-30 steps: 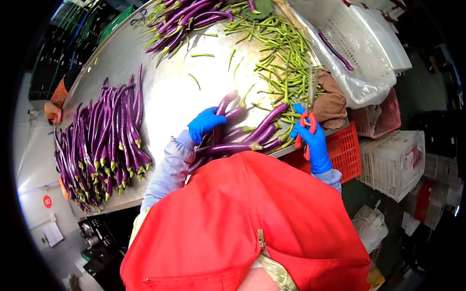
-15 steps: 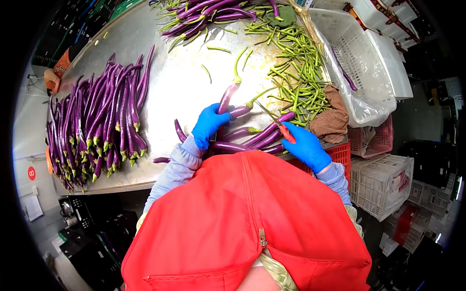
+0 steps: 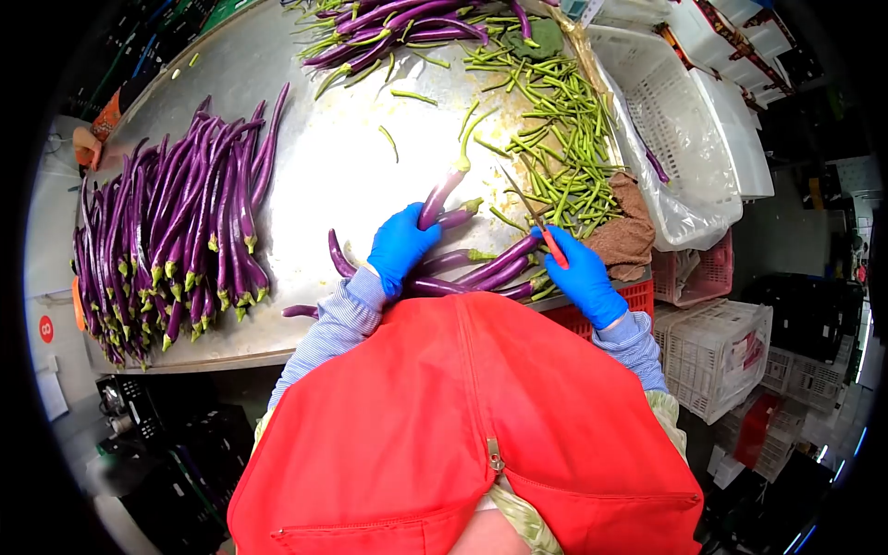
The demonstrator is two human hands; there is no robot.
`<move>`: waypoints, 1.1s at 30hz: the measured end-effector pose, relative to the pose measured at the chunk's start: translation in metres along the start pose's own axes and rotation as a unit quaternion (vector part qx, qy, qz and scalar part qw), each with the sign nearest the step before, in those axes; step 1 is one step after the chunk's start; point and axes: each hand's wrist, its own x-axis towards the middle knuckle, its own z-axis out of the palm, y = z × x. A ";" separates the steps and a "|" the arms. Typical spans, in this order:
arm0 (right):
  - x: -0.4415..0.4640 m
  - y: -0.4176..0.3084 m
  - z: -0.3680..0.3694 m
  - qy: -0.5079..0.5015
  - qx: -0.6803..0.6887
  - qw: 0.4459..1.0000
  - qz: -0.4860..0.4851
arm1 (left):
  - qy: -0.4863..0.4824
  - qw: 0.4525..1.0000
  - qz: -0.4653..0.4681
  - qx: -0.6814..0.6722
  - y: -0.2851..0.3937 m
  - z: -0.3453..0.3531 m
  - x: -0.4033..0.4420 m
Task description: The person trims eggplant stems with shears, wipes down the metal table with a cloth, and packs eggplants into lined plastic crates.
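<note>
My left hand (image 3: 402,245), in a blue glove, is closed around two purple eggplants. One eggplant (image 3: 437,203) points away from me with a long green stem. The other eggplant (image 3: 457,216) slants right and has a short, cut stem. In my blue-gloved right hand (image 3: 586,279) is a knife (image 3: 554,248) with a red handle, its thin blade pointing up and left over the cut stems. Several loose eggplants (image 3: 499,271) lie between my hands at the table's near edge, partly hidden by my red apron.
A large row of trimmed eggplants (image 3: 176,227) covers the left of the metal table (image 3: 314,139). Untrimmed eggplants (image 3: 398,32) lie at the far side. Cut green stems (image 3: 564,148) and a brown cloth (image 3: 624,231) are at right, beside a lined white crate (image 3: 684,120). Another person's hand (image 3: 87,148) shows far left.
The right-slanting eggplant's long stem has been cut off, leaving a short stub. The knife has moved slightly away from it, to the right. My left hand still holds both eggplants.
</note>
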 end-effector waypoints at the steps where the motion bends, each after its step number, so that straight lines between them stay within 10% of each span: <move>1: 0.001 -0.001 -0.004 0.023 -0.011 1.000 -0.018 | -0.010 1.000 0.001 0.029 0.007 0.000 -0.002; 15: 0.017 0.001 -0.009 -0.036 -0.016 0.999 0.031 | -0.025 0.990 0.073 0.122 0.019 0.010 -0.011; 18: 0.015 0.009 -0.003 0.007 0.090 0.996 -0.010 | -0.085 0.985 0.071 -0.135 0.021 0.001 -0.011; 22: 0.018 0.033 -0.005 -0.012 0.319 0.946 0.062 | 0.063 0.985 0.072 -0.142 0.043 -0.068 -0.027; 25: 0.017 0.032 -0.003 -0.002 0.336 0.939 0.074 | 0.263 0.906 0.090 -0.318 0.055 -0.149 -0.051; 33: 0.026 0.000 0.017 0.005 0.325 0.944 0.061 | 0.519 0.396 0.403 -0.642 -0.120 -0.364 -0.056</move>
